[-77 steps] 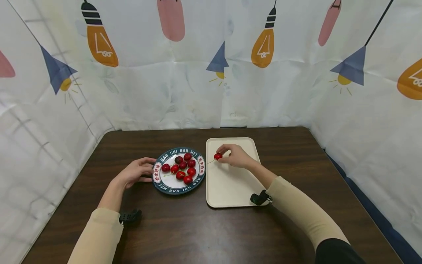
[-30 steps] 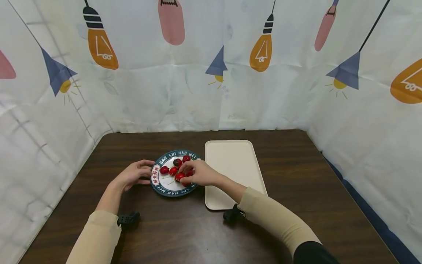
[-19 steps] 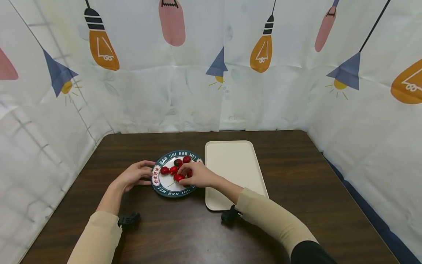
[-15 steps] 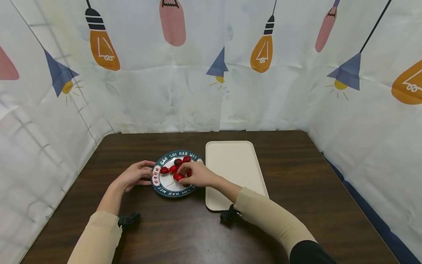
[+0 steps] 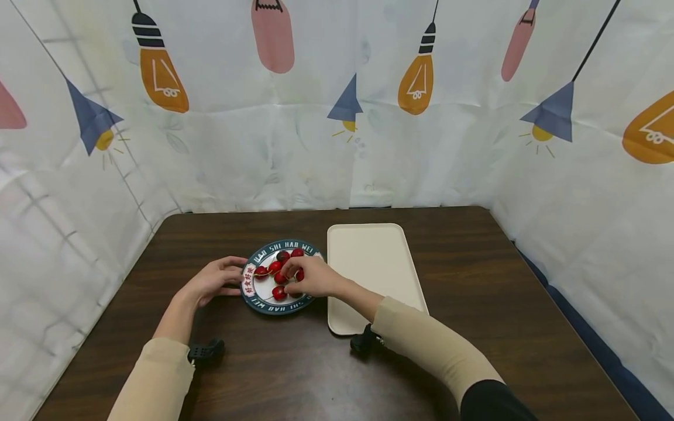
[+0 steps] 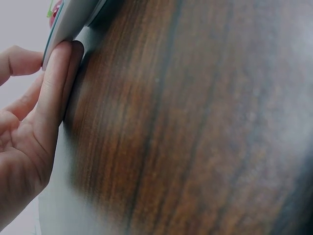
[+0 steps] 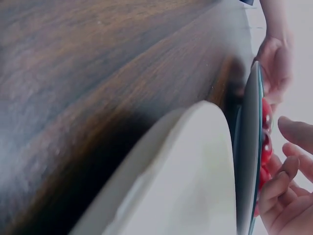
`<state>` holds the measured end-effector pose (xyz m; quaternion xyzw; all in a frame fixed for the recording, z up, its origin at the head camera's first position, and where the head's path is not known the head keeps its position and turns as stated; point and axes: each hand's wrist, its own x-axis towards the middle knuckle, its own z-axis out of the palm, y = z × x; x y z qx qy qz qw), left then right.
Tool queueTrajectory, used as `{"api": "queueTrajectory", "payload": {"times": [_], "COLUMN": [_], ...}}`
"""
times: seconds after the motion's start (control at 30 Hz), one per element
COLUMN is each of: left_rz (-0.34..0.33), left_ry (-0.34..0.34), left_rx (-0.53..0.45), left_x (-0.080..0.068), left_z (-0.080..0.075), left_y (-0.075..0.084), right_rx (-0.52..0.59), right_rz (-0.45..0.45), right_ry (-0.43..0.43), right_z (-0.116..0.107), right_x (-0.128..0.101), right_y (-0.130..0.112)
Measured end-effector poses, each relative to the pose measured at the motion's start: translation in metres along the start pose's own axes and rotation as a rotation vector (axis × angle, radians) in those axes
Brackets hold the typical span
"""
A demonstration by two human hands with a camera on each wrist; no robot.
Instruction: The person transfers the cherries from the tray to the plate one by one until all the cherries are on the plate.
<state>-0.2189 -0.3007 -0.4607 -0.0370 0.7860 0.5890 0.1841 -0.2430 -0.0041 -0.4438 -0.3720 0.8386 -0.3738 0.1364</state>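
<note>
A round plate with a blue lettered rim bears several red cherries, some with stems. At its left side my left hand holds the rim; in the left wrist view the plate edge lies between thumb and fingers, the fingers beneath. My right hand reaches over the plate from the right, its bent fingers and thumb apart among the cherries. It partly covers them in the head view. The right wrist view shows cherries beside the right fingertips, none seen gripped.
A cream rectangular tray lies just right of the plate, under the right forearm. Both stand on a dark wooden table. A white curtain printed with lamps and bulbs hangs behind and at the sides.
My right hand has moved left from above the tray, where it pinched a cherry, to the plate. Since half a second ago, cherries by its fingertips have shifted. My left hand stays at the rim.
</note>
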Motion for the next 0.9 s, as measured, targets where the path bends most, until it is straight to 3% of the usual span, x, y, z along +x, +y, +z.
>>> {"api": "queueTrajectory", "payload": {"times": [0.27, 0.43, 0.7, 0.9], "left_rz": [-0.017, -0.018, 0.02, 0.075], "left_ry": [-0.002, -0.001, 0.03, 0.083], "left_rx": [0.011, 0.012, 0.044, 0.122], "left_x": [0.0, -0.002, -0.011, -0.02], "left_z": [0.0, 0.0, 0.0, -0.003], "left_y": [0.003, 0.001, 0.002, 0.003], "right_rx": [0.003, -0.019, -0.044, -0.1], "right_rz": [-0.009, 0.005, 0.066, 0.122], "right_ry": [0.051, 0.082, 0.098, 0.132], "right_z": [-0.018, -0.04, -0.087, -0.116], "right_x": [-0.014, -0.03, -0.069, -0.105], "right_y": [0.008, 0.022, 0.046, 0.073]}}
